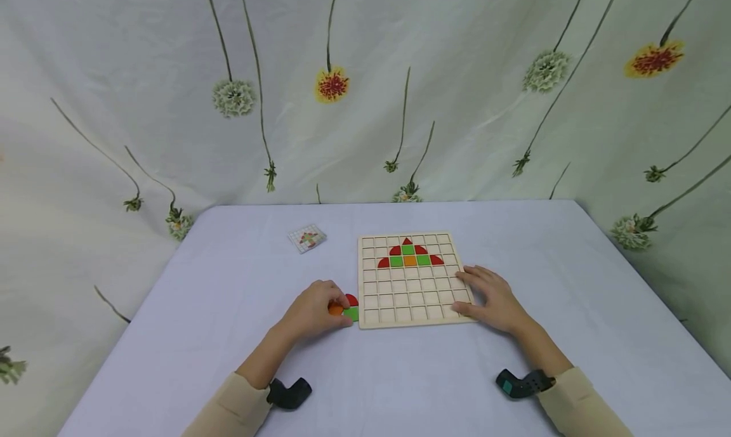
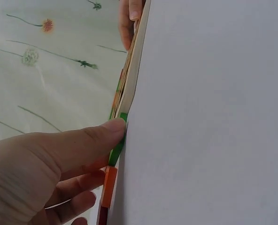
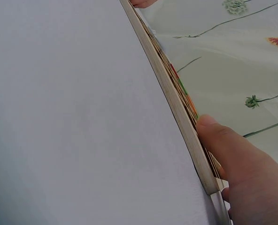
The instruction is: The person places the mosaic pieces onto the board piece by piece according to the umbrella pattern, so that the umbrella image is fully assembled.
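Note:
A square wooden grid board (image 1: 407, 297) lies on the table, with red, green and orange pieces forming a stepped triangle in its upper rows. Against its left edge lie a green piece (image 1: 351, 314), a red piece (image 1: 351, 300) and an orange piece (image 1: 335, 309). My left hand (image 1: 316, 309) curls round these pieces; in the left wrist view its thumb presses the green piece (image 2: 117, 150), beside an orange piece (image 2: 109, 186). My right hand (image 1: 493, 300) rests spread on the board's right edge, thumb near the front corner. The right wrist view shows that thumb on the board (image 3: 176, 105).
A small card (image 1: 307, 238) with a coloured pattern on a grid lies behind and left of the board. The table has a white cover (image 1: 400, 380). Behind it hangs a pale cloth (image 1: 468, 107) printed with flowers. Each wrist wears a black device (image 1: 290, 394).

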### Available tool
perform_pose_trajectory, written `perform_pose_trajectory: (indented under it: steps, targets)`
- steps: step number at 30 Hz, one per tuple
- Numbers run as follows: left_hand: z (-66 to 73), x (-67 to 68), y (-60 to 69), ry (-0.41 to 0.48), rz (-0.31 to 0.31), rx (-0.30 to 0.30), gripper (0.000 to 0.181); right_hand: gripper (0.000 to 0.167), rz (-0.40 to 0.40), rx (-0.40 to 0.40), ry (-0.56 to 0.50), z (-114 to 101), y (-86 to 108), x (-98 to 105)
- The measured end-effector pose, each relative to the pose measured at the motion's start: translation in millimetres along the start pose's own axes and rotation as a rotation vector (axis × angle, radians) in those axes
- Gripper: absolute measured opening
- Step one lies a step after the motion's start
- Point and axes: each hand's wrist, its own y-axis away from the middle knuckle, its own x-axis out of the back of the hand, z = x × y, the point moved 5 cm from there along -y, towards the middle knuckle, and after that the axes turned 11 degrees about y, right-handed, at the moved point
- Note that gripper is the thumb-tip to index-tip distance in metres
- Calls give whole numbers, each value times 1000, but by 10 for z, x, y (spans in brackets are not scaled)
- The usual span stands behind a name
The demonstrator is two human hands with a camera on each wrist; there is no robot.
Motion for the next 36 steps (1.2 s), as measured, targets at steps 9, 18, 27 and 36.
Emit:
perform_pose_trajectory:
  steps: [9, 18, 27, 36]
  targets:
    - [3, -21, -7, 13, 0, 11, 22, 69, 0, -1, 1, 6, -1, -5]
    - [14, -10, -17, 166, -28, -13, 20, 69, 7, 4, -2, 22, -5, -14]
    - [88, 40, -120, 216, -45, -40, 17, 68, 10, 0, 6, 33, 2, -26]
    - [218, 90, -299, 183, -33, -92, 17, 68, 14, 1, -7, 14, -4, -11]
